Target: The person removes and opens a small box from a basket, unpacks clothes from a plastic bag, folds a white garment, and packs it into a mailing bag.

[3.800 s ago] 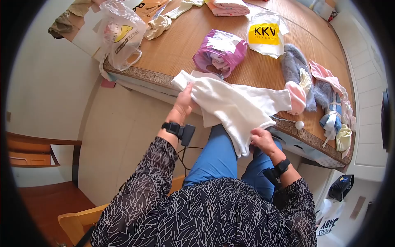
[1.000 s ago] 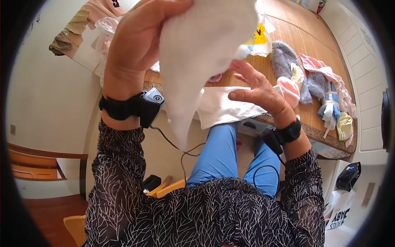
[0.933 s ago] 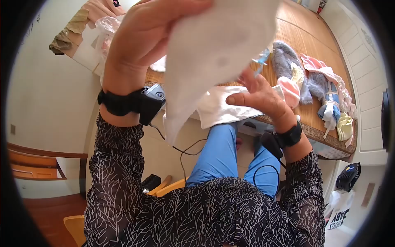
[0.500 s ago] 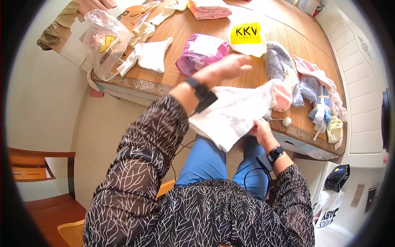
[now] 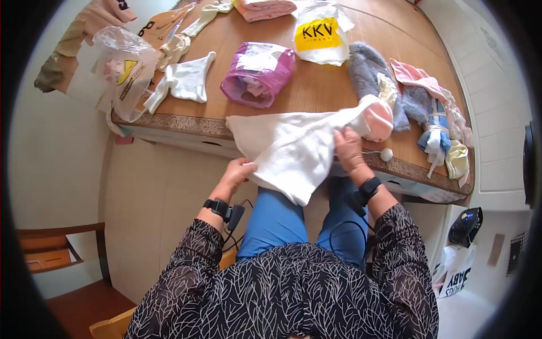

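A white cloth garment point(image 5: 288, 152) with a pink part point(image 5: 377, 120) at its right end hangs over the table's near edge, its lower corner above my knees. My left hand point(image 5: 236, 173) pinches its lower left edge between thumb and fingers. On its right side, just below the pink part, my right hand point(image 5: 349, 148) is closed on the fabric, with the fingertips partly hidden. A white pompom point(image 5: 386, 154) on a cord lies right of that hand. Beyond the garment stands a purple plastic bag point(image 5: 259, 73) with its mouth towards me and cloth inside.
On the wooden table point(image 5: 322, 85) lie a white-and-yellow KKV bag point(image 5: 320, 35), a grey fluffy item point(image 5: 367, 70), a tied blue-and-white bundle point(image 5: 436, 133) and a small white garment point(image 5: 189, 78). A clear plastic bag point(image 5: 132, 73) hangs over the left edge. Folded pink cloth point(image 5: 265, 9) sits farther back.
My left hand has come back from above the table and taken hold of the garment's left edge. My right hand has shifted up along its right side. The garment is spread wider leftward.
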{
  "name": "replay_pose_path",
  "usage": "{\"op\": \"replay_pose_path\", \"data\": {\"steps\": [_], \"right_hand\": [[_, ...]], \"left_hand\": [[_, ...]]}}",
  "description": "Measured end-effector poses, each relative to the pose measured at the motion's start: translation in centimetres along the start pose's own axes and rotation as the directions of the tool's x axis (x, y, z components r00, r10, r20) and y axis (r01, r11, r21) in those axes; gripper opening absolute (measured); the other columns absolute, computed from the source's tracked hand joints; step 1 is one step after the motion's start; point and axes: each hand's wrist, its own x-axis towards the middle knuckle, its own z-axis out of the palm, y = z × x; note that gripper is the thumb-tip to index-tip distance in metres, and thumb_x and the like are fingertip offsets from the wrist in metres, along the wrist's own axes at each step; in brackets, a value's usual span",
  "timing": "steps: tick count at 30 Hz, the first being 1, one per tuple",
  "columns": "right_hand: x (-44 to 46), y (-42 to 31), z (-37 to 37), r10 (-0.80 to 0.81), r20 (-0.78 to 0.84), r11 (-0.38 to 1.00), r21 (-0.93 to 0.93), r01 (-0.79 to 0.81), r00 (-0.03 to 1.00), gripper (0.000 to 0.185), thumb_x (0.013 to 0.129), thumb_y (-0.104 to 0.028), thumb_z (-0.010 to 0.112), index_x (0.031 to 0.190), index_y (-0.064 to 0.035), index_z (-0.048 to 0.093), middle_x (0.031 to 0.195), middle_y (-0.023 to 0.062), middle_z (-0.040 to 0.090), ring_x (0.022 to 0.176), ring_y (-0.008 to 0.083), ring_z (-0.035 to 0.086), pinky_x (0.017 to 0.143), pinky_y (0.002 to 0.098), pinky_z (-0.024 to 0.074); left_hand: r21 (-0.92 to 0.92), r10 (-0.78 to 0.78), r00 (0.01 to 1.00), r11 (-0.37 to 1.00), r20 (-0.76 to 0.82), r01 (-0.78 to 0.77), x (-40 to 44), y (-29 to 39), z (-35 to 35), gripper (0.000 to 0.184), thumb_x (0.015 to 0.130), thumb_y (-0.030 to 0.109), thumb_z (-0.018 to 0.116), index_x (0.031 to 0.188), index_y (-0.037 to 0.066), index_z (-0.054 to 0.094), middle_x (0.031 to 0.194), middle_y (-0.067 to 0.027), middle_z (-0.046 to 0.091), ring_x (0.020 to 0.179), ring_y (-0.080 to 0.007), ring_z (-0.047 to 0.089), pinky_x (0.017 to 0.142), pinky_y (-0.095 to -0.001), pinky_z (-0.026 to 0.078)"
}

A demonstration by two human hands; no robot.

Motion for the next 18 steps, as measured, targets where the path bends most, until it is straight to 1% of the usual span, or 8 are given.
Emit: {"op": "replay_pose_path", "data": {"steps": [2, 3, 5, 8, 11, 13, 15, 18], "right_hand": [[-2.7, -4.6, 0.5, -0.142, 0.169, 0.988, -0.031, 0.149, 0.975, 0.021, 0.087, -0.020, 0.050, 0.080, -0.0021, 0.058, 0.074, 0.0193, 0.060, 0.075, 0.0416, 0.059, 0.068, 0.0473, 0.0470], [-3.5, -6.6, 0.2, -0.303, 0.340, 0.886, -0.245, 0.394, 0.891, 0.018, 0.085, -0.020, 0.050, 0.083, -0.0038, 0.058, 0.078, 0.0178, 0.061, 0.074, 0.0389, 0.061, 0.066, 0.0460, 0.0484], [-5.0, -9.4, 0.9, -0.518, 0.095, 0.855, 0.090, 0.511, 0.850, 0.019, 0.081, -0.013, 0.050, 0.093, -0.0031, 0.061, 0.083, 0.0158, 0.064, 0.073, 0.0338, 0.063, 0.068, 0.0414, 0.0505], [-6.8, -10.5, 0.0, -0.282, 0.154, 0.866, 0.466, 0.182, 0.947, 0.019, 0.085, -0.007, 0.050, 0.099, 0.0004, 0.060, 0.079, 0.0133, 0.064, 0.067, 0.0275, 0.062, 0.063, 0.0358, 0.0498], [-8.0, -10.5, -2.5, 0.078, 0.264, 0.724, 0.648, -0.237, 0.961, 0.017, 0.089, -0.007, 0.052, 0.101, 0.0027, 0.059, 0.076, 0.0106, 0.064, 0.062, 0.0165, 0.061, 0.056, 0.0309, 0.0487], [-7.9, -8.1, -4.5, -0.043, 0.074, 0.830, 0.558, -0.006, 0.996, 0.016, 0.091, -0.009, 0.055, 0.099, 0.0035, 0.059, 0.073, 0.0078, 0.063, 0.061, 0.0095, 0.059, 0.053, 0.0269, 0.0477], [-7.6, -8.7, -6.2, 0.032, -0.063, 0.805, 0.593, 0.012, 0.997, 0.016, 0.092, -0.010, 0.055, 0.101, 0.0027, 0.059, 0.071, 0.0060, 0.063, 0.064, 0.0103, 0.059, 0.057, 0.0269, 0.0482], [-7.0, -4.1, -7.8, -0.044, -0.001, 0.923, 0.383, 0.041, 0.999, 0.023, 0.091, -0.009, 0.054, 0.111, 0.0022, 0.056, 0.079, 0.0069, 0.064, 0.065, 0.0119, 0.060, 0.060, 0.0270, 0.0494]], "left_hand": [[-0.136, 0.098, 0.995, 0.986, -0.004, -0.098, -0.4, 0.5, -0.7, 0.028, 0.077, 0.022, 0.067, 0.097, 0.003, 0.062, 0.083, -0.0019, 0.061, 0.069, -0.0100, 0.054, 0.059, -0.0244, 0.044], [-0.200, 0.148, 0.989, 0.969, -0.011, -0.147, -0.9, 1.3, -1.5, 0.026, 0.078, 0.020, 0.066, 0.097, 0.003, 0.062, 0.083, -0.0014, 0.061, 0.070, -0.0087, 0.053, 0.060, -0.0234, 0.044], [-0.254, 0.188, 0.982, 0.948, -0.032, -0.190, -2.1, 3.7, -3.7, 0.019, 0.080, 0.013, 0.063, 0.096, 0.004, 0.061, 0.082, 0.0006, 0.060, 0.070, -0.0057, 0.052, 0.061, -0.0198, 0.043], [-0.238, 0.324, 0.946, 0.919, 0.000, -0.314, -4.8, 8.2, -7.3, 0.017, 0.081, 0.012, 0.061, 0.096, 0.005, 0.060, 0.081, 0.0017, 0.059, 0.070, -0.0049, 0.052, 0.065, -0.0191, 0.044], [-0.225, 0.430, 0.903, 0.880, 0.005, -0.418, -7.3, 12.7, -9.7, 0.017, 0.081, 0.012, 0.060, 0.097, 0.005, 0.060, 0.083, 0.0011, 0.059, 0.073, -0.0052, 0.054, 0.067, -0.0185, 0.044], [-0.216, 0.484, 0.875, 0.855, 0.012, -0.470, -7.4, 14.6, -10.4, 0.020, 0.082, 0.013, 0.060, 0.099, 0.005, 0.058, 0.086, 0.0000, 0.059, 0.075, -0.0063, 0.055, 0.069, -0.0192, 0.045], [-0.212, 0.497, 0.867, 0.851, 0.028, -0.481, -6.6, 16.2, -10.7, 0.023, 0.082, 0.014, 0.061, 0.102, 0.004, 0.057, 0.090, -0.0016, 0.059, 0.077, -0.0082, 0.056, 0.072, -0.0212, 0.046], [-0.199, 0.424, 0.904, 0.892, 0.061, -0.405, -2.6, 16.1, -10.0, 0.027, 0.083, 0.014, 0.060, 0.107, 0.003, 0.055, 0.092, -0.0022, 0.059, 0.078, -0.0097, 0.057, 0.069, -0.0231, 0.049]]}}
